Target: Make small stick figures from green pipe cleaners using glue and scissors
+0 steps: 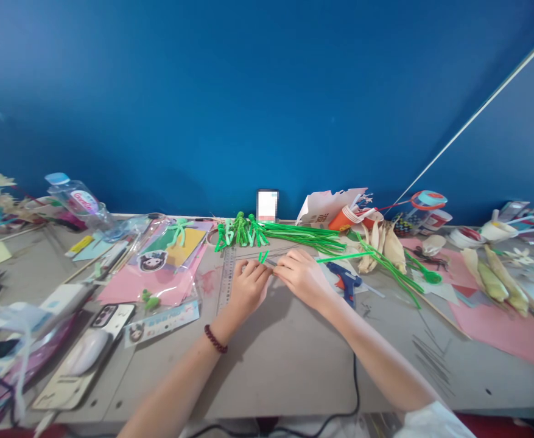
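Note:
My left hand (pixel 249 283), with a dark beaded bracelet (pixel 215 339) on the wrist, is closed, its fingertips together. My right hand (pixel 304 277) meets it fingertip to fingertip in a pinch. Both seem to grip a green pipe cleaner (pixel 346 258); one stretch runs out to the right behind my right hand, and short green ends (pixel 263 257) stick up above my left fingers. My fingers hide the part between. Under and beside my left hand lies a clear ruler (pixel 227 277). Several twisted green pipe cleaner figures (pixel 240 230) stand just behind.
Right of my hand lies a blue glue gun (pixel 346 281), its black cord (pixel 356 380) running off the front edge. A bundle of green pipe cleaners (pixel 310 236) lies behind. A phone (pixel 267 205) leans on the blue wall. At left are a plastic bottle (pixel 78 199) and pink paper (pixel 125 285).

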The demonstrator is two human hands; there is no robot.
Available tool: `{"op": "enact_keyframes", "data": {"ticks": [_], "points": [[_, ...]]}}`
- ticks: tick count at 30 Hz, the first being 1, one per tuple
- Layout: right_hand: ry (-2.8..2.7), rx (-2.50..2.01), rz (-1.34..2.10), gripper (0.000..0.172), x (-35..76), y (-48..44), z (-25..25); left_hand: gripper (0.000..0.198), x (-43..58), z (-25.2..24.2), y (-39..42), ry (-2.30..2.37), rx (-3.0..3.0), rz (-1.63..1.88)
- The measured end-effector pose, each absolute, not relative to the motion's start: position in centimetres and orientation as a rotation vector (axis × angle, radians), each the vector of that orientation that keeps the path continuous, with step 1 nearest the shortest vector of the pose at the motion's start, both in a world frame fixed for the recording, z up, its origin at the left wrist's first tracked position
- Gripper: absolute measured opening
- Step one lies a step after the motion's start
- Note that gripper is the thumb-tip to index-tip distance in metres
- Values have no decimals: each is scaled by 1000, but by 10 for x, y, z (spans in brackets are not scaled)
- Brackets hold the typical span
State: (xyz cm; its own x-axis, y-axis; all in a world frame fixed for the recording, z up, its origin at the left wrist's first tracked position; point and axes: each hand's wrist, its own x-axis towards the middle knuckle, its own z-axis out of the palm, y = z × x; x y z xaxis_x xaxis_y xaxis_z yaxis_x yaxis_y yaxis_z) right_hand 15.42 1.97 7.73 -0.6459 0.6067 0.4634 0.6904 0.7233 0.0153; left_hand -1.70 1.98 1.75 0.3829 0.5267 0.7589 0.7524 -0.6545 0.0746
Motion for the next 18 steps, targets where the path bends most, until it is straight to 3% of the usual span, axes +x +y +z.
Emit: {"op": "enact_keyframes", "data": {"ticks": [14,18], "points": [[-2213,-1184,324,16,161,32,69,10,-17,23,20,-1122,-2283,-1336],[-2274,-1219,308,21,153,25,69,9,-15,21,20,-1228,-2219,-1425]]}}
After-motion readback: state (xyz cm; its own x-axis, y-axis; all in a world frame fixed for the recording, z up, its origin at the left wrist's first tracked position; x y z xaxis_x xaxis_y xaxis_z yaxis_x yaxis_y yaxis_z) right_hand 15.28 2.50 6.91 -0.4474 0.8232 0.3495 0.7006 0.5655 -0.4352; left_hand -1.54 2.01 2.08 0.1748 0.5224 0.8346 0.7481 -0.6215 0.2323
